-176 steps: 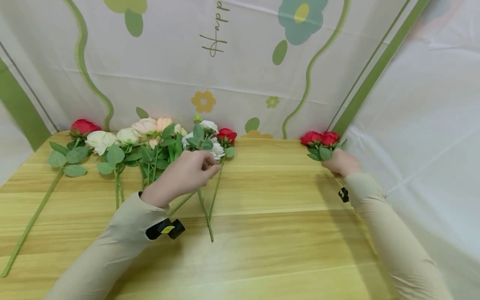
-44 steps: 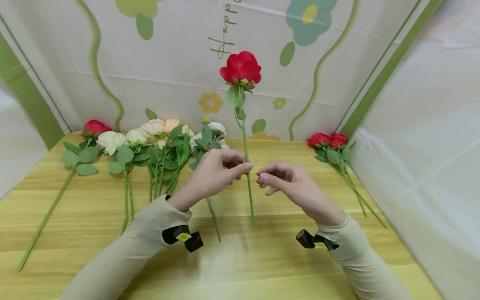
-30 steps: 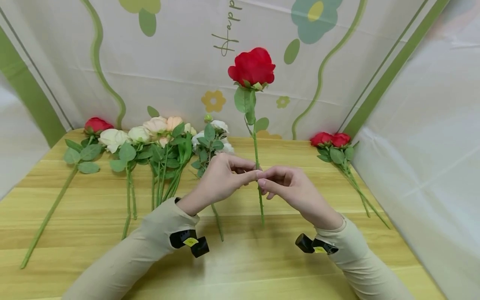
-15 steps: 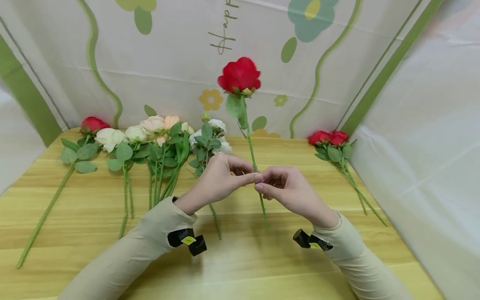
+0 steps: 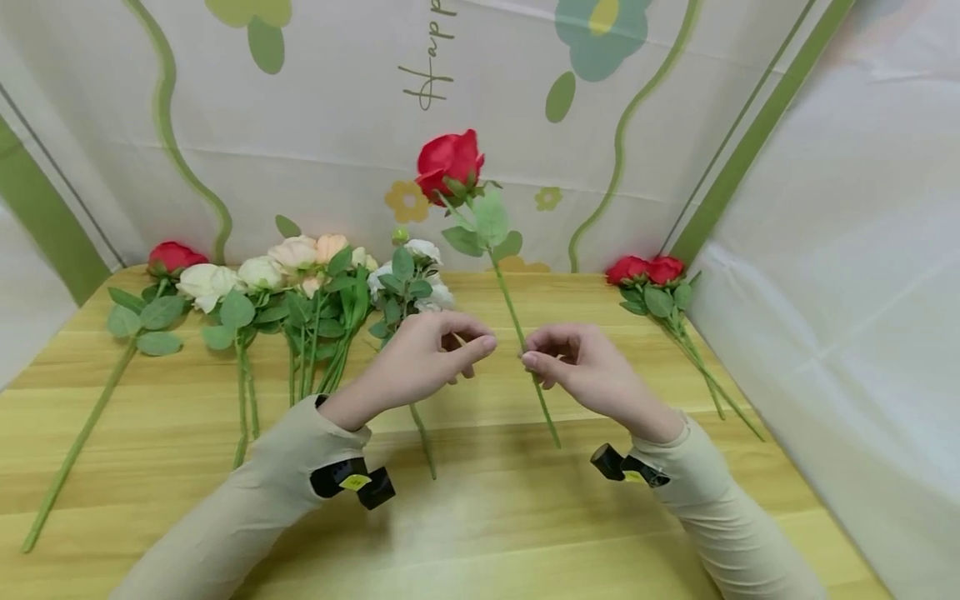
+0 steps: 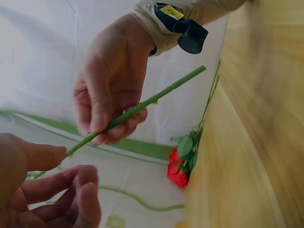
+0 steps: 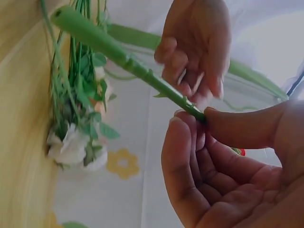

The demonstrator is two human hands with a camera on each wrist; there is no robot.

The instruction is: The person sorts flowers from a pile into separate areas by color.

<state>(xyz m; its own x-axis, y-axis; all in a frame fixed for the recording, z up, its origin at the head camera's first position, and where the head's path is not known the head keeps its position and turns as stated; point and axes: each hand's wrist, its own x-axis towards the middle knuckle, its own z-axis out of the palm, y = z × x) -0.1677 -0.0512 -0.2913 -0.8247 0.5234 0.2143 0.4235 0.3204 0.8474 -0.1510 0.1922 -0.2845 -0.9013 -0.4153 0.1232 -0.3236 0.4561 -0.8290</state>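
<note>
Head view gives me the red rose (image 5: pixel 492 222) raised above the bench (image 5: pixel 480 525), its bloom uppermost and leaning left, the stem pinched between thumb and fingertips of the right hand (image 5: pixel 592 367). I see the left hand (image 5: pixel 416 358) near the stem but apart from it, fingers loosely bent with nothing between them. On the right wrist view I can make out small nubs on the stem's lower part. Along the far side of the bench I have, from left to right, a lone red flower (image 5: pixel 174 257), cream and peach flowers (image 5: pixel 288 271), white flowers (image 5: pixel 427 292), and, well apart, two red blooms (image 5: pixel 647 270).
</note>
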